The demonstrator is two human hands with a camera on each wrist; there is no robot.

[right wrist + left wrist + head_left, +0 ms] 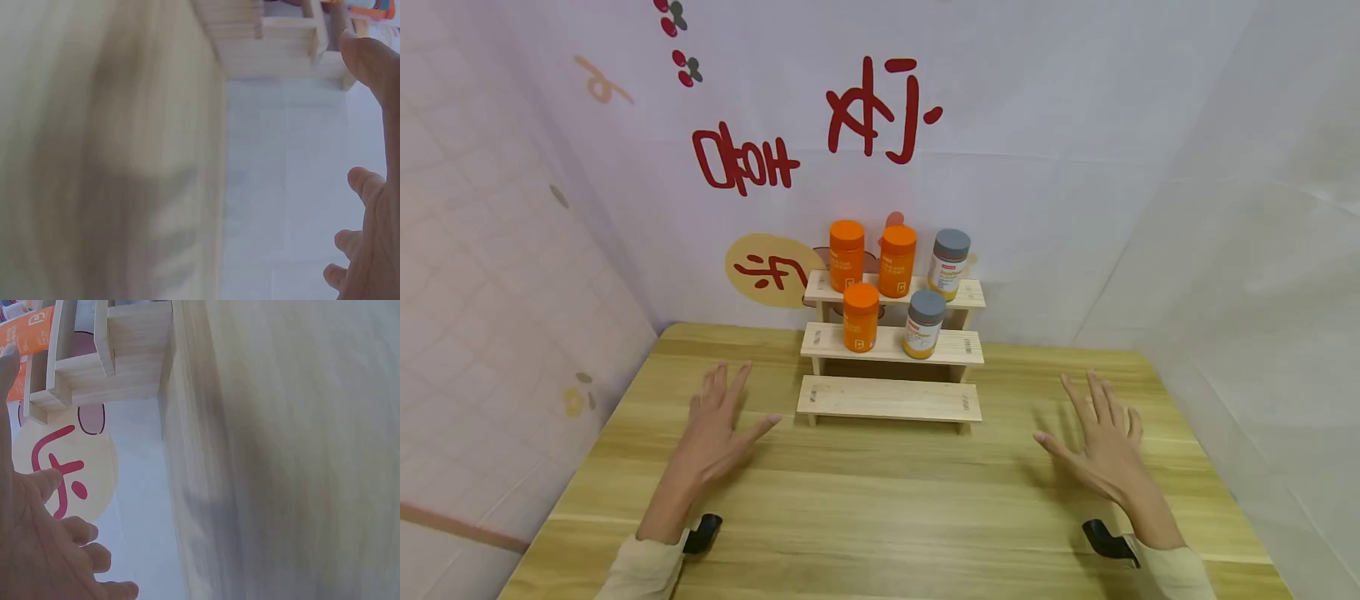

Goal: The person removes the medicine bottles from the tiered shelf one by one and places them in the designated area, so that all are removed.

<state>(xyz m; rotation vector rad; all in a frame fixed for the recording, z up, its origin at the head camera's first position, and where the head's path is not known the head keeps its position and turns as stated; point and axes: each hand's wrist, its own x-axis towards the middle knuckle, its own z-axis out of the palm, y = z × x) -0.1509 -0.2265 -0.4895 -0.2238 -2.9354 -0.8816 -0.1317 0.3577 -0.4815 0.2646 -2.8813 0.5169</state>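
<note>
A three-step wooden rack stands toward the back of the table. On its top step are two orange bottles and a grey-capped bottle with a white and yellow label. The middle step carries one orange bottle and one grey-capped bottle. Nothing stands on the lowest step. To the left of the rack, my left hand hovers with fingers spread, holding nothing. My right hand is spread the same way on the right side, apart from the rack and holding nothing.
The wood-grain table reaches back to a white printed wall cloth with red characters. Similar cloth hangs along both sides. A black curved piece sits at the left wrist, another at the right.
</note>
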